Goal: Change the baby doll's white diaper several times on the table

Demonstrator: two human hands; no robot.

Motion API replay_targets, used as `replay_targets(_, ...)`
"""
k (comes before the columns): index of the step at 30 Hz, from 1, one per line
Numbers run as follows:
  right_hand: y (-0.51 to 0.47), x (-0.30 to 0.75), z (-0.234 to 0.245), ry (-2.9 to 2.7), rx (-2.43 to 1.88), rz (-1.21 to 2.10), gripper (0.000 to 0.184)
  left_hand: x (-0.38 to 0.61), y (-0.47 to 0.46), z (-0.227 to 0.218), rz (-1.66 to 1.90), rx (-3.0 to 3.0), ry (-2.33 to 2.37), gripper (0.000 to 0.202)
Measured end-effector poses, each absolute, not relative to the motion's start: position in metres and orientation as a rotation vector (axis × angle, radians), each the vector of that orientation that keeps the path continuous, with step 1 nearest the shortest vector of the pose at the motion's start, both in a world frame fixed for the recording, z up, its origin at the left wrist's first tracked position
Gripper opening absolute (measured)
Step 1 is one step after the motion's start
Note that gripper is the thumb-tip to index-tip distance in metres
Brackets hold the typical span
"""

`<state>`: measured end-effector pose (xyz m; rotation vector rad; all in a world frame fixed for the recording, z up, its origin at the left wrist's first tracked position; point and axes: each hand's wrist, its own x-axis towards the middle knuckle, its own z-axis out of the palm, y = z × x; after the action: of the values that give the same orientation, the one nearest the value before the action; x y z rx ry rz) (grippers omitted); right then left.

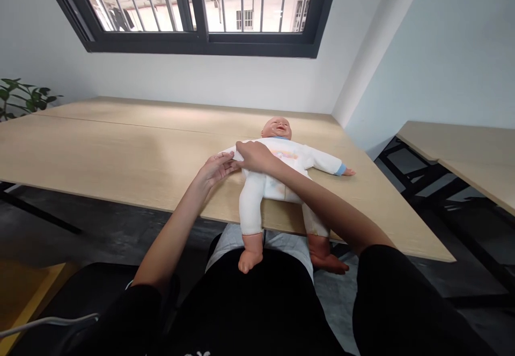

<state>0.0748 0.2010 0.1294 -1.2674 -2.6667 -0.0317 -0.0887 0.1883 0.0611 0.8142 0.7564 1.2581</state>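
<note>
So the baby doll (287, 158) is lying on its back in the middle of the desk (120, 152), head at the far end and feet toward the person, so its long axis runs pretty much straight out from them. The head (277, 129) sits up near the far edge, while both legs hang off the near edge, with the bare feet dangling just in front of the person's lap. It's wearing a white long-sleeved onesie (281, 154) with a pastel print on the chest. One arm sticks straight out to the right of the frame, with a blue cuff (340, 169) at the wrist.

Both hands are over on the left side of the doll, at the other sleeve (230, 155). The left hand (215, 169) is nearer that sleeve and sits loosely open, its fingers touching the end of the cloth. The right hand (253, 155) comes right across the doll's chest, with its fingers curled down over the same sleeve. Can't really tell if it's actually pinching the fabric or just resting there. A barred window (197, 7) fills the top of the frame, and a leafy plant (24, 97) pokes in at the left
</note>
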Motion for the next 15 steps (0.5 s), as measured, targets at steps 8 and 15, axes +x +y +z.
replay_targets(8,0.231,0.098,0.127,-2.697,-1.189,0.223,0.017,-0.088,0.186,0.062,1.292,0.808,0.802,0.008)
replay_targets(15,0.239,0.104,0.122,-2.580,-1.420,-0.077,0.017,-0.087,0.185,0.065,1.324,0.818,0.845,0.015)
